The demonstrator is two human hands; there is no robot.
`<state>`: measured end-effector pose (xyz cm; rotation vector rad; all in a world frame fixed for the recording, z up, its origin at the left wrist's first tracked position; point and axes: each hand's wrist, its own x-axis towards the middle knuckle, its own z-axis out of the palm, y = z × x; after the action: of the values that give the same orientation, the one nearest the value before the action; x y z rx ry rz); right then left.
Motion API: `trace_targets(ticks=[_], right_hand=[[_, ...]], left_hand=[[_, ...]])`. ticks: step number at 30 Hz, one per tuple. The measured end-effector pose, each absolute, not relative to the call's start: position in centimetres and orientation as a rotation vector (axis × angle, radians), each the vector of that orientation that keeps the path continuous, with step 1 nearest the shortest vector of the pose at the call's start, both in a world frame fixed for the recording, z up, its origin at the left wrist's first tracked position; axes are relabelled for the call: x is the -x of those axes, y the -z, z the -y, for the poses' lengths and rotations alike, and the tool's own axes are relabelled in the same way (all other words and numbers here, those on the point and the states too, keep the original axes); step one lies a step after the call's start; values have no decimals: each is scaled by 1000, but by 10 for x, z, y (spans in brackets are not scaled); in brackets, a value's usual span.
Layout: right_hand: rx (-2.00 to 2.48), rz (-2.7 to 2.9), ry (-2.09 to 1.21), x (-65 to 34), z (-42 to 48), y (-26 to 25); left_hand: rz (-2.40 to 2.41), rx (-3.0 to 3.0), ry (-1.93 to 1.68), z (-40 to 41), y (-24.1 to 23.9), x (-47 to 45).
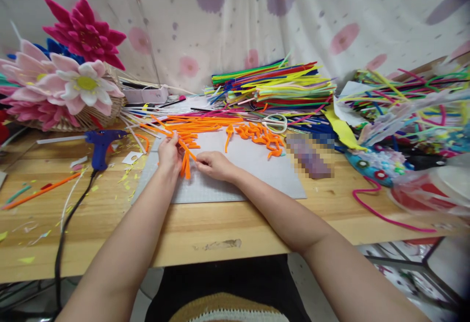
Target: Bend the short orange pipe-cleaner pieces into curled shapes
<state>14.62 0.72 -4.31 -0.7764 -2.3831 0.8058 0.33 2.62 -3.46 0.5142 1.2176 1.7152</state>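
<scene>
My left hand point(170, 154) is closed around an orange pipe cleaner point(187, 149) that slants down to the right. The fingers of my right hand point(215, 165) pinch the lower end of the same strip. Just below, a few short orange pieces point(185, 166) hang or lie beside my left hand; I cannot tell whether it holds them too. Both hands are over a grey cutting mat point(235, 185). Behind them a bundle of long orange pipe cleaners point(198, 124) lies along the mat's back edge. Curled orange pieces point(260, 136) are heaped at the mat's right, with one bent piece point(229, 137) apart.
A blue glue gun point(101, 148) with a black cord stands at the left. Fuzzy flowers point(86, 84) fill the back left. Stacks of coloured pipe cleaners point(275, 84) line the back, with white-handled scissors point(276, 123) in front. A red-and-white container point(433, 187) sits at the right.
</scene>
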Motion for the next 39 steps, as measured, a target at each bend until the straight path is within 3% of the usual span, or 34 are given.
trace_targets(ticks=[14,19,26,39], right_hand=[[1008,2291,-269,-168,-14,42],[892,2260,-404,-167,-11,41],[1097,2044,-697,-168,-15,48],[1040,1982,-837,-169,-22,51]], left_hand=[[-1301,-901,-1360,-7,26,-18],[-1219,-761,-1322,-8,25,-16],[-1123,-824,-1237,-6,33,-18],[-1161,-950,-1269,-4,37,-28]])
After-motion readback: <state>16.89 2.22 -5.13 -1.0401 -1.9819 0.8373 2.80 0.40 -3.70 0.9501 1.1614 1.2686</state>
